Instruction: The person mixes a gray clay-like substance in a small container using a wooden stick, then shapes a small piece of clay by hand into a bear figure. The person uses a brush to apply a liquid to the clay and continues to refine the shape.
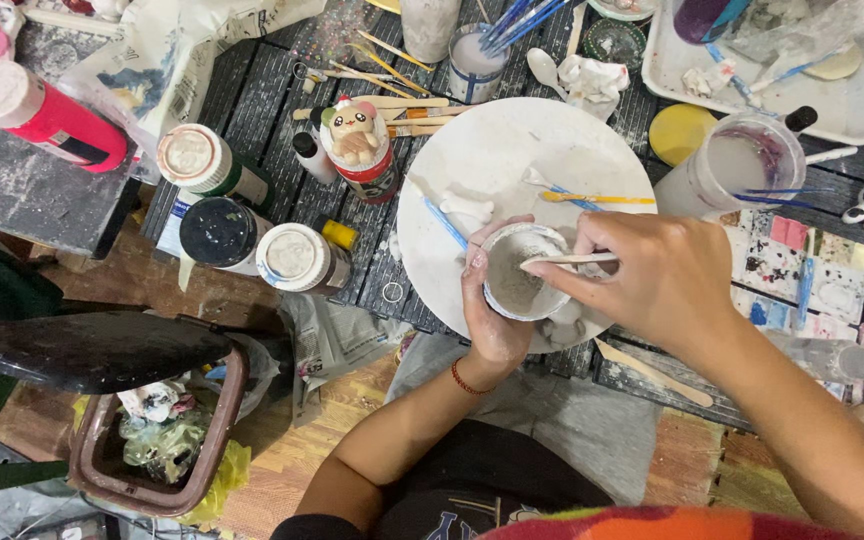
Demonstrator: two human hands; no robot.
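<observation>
Holding small cup [518,274] w/ left hand [492,320], grip wrapped round; right hand [652,275] pinching stick [569,259] over round board [497,150].

Small cup [518,275]: grey-white inside, pale rim, w/ whitish stick [572,259] across it. Round board [512,160] under it: off-white, dusty. Brush [445,222] on board: blue handle; another tool [584,198] yellow-orange. Left wrist: red cord bracelet [468,383]. Bottle [44,115] top left: bright pink-red w/ white cap. Jars: one black lid [218,232], two cream lids [292,255]. Figurine [355,130]: tan & white, red-green hat. Disc [679,131] yellow. Tray [762,95] white. Bin [157,430] brown, yellow-green liner. Table slats [252,90] dark grey, white-speckled
</observation>
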